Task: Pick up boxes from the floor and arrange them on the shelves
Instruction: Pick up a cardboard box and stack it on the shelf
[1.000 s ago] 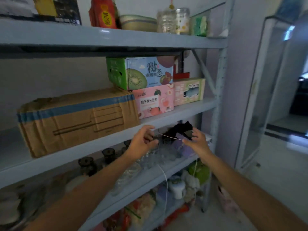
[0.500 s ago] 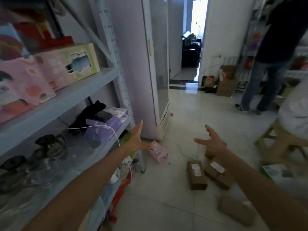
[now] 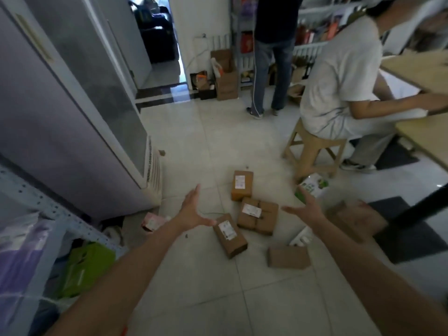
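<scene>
Several brown cardboard boxes lie on the tiled floor: one with a white label nearest me, a wider one behind it, an upright-lying one farther off, a plain one to the right and a blurred one at far right. A small pink box lies by the shelf foot. My left hand hovers open, fingers spread, above the floor left of the boxes. My right hand hovers open to their right. Neither touches a box.
The grey metal shelf stands at lower left with a green bag under it. A tall glass-door fridge is on the left. A person sits on a wooden stool at a table; another person stands at the back. A green-white carton lies by the stool.
My view has swung from the shelf to the floor. Both hands left the shelf items and now reach out open over the boxes.
</scene>
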